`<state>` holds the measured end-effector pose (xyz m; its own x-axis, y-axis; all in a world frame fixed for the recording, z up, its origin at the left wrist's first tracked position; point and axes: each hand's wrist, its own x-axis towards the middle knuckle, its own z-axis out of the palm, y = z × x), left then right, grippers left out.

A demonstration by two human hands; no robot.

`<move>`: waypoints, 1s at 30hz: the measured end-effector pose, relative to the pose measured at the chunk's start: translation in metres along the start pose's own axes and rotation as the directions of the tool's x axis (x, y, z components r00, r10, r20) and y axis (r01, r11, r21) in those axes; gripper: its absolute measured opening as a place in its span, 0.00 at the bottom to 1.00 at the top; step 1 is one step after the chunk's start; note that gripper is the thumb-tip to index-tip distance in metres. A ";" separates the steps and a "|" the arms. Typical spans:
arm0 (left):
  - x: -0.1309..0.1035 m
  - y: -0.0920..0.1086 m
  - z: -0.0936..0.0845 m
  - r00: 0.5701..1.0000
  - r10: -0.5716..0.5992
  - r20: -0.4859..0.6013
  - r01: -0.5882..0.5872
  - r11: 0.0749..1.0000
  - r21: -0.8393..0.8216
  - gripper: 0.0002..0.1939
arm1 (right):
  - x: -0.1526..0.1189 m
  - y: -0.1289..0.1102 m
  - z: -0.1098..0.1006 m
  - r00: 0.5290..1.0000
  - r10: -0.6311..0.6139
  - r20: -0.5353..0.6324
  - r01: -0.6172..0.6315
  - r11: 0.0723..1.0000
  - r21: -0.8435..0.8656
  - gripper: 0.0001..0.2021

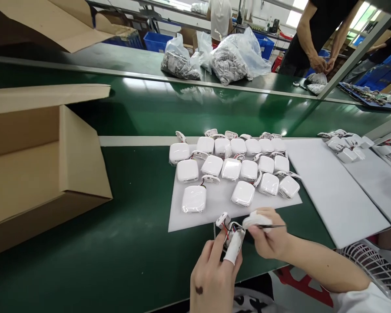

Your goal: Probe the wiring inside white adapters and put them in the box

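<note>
Near the table's front edge, my left hand (215,269), with a white covering on one finger, holds a small white device (235,230) with red and black wires showing. Just to its right, my right hand (270,234) is closed on a white cover (256,219) and a thin pointed metal tool (272,226). The cover sits close beside the wires; whether they touch is unclear. Behind both hands, several white square devices (194,199) in clear film lie in rows on a white foam sheet (179,219), some with small wired parts beside them.
An open cardboard box (84,152) stands at the left on the green table (133,243). More white sheets (332,191) and devices (347,154) lie right. Bags of parts (230,63) sit on the far ledge, where a person's hands (322,64) work.
</note>
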<state>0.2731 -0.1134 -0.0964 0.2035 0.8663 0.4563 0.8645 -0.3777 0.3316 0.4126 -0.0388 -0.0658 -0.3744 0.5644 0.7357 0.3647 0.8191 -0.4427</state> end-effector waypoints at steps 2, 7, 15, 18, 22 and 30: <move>-0.001 0.000 0.001 1.000 -0.002 0.008 0.002 1.000 0.003 0.09 | 0.002 -0.002 -0.004 0.998 0.050 -0.045 -0.050 0.999 0.011 0.13; -0.002 0.001 0.000 1.000 -0.015 0.013 0.015 1.000 0.003 0.08 | -0.008 0.007 0.006 0.999 0.030 -0.011 -0.029 0.998 0.063 0.12; -0.001 0.000 0.001 0.996 0.016 -0.088 -0.020 0.999 -0.046 0.07 | -0.010 0.010 0.014 0.994 -0.012 0.110 0.018 0.998 -0.056 0.14; -0.001 -0.001 0.002 0.995 -0.001 -0.104 -0.006 0.998 -0.068 0.09 | -0.003 0.004 0.003 0.999 -0.052 -0.008 0.052 0.998 -0.046 0.11; -0.002 0.000 0.004 0.997 -0.038 -0.064 0.033 0.996 -0.078 0.10 | -0.001 0.002 -0.010 0.970 0.118 -0.212 -0.122 0.993 -0.004 0.13; -0.010 0.000 0.012 0.974 -0.086 -0.210 0.021 0.956 -0.293 0.27 | -0.012 0.009 0.010 0.880 0.475 0.029 -0.468 0.854 0.226 0.21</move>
<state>0.2764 -0.1179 -0.1105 0.0275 0.8076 0.5891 0.6956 -0.4387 0.5689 0.4122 -0.0371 -0.0841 -0.1806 0.8883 0.4224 0.2945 0.4585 -0.8385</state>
